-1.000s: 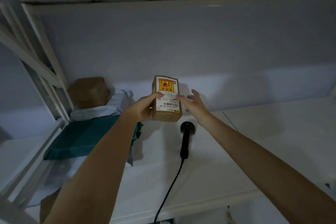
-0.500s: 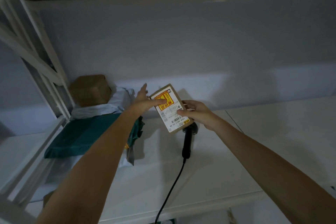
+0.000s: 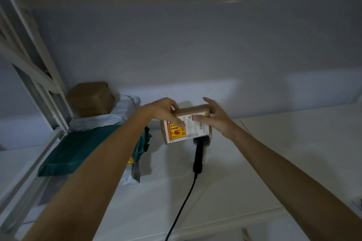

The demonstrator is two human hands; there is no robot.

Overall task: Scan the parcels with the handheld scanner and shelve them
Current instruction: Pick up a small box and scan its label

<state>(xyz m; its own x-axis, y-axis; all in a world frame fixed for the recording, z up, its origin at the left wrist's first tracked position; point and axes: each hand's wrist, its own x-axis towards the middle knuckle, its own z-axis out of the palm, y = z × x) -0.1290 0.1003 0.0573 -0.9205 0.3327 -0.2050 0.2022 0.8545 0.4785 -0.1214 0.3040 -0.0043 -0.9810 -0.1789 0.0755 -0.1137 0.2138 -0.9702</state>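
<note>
A person's two bare hands hold a small cardboard box (image 3: 187,125) above a white shelf (image 3: 284,154), directly over the head of a black corded scanner (image 3: 199,155) that lies on the shelf with its handle running back toward the person. The left hand (image 3: 162,110) grips the box's top left corner, fingers curled over its upper face and thumb pressed on the label; the right hand (image 3: 216,118) is spread wide at the box's right end, thumb on the label and fingertips touching the far edge. The box's long axis runs left to right, label side tilted toward the camera. The label (image 3: 186,129) carries an orange-and-yellow panel with a red arrow at its left and a barcode strip at its lower right; no text on it is legible. Both hands sit about equally close to the scanner, just beyond it. Left of the scanner lie a green mailer bag (image 3: 82,146), a pale plastic bag (image 3: 109,115) and a brown carton (image 3: 91,99) against the shelf frame
</note>
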